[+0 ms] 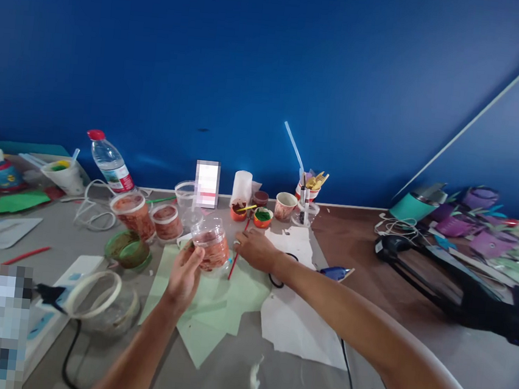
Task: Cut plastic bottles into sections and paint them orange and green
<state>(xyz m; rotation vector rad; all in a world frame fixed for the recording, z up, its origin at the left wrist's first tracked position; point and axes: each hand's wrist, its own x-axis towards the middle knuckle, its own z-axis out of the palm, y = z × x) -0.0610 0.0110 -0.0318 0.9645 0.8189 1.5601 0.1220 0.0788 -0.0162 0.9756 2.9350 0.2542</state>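
Note:
My left hand is closed around a clear plastic cup smeared inside with reddish-brown paint, held just above a pale green paper sheet. My right hand pinches a thin red-handled brush right beside the cup, its upper end pointing toward small paint pots at the back. Two more reddish painted cups stand to the left of the held cup.
A water bottle, a green-stained lid, a clear jar with a tape roll, white paper sheets, a blue glue gun, a black tripod and purple craft pieces lie around.

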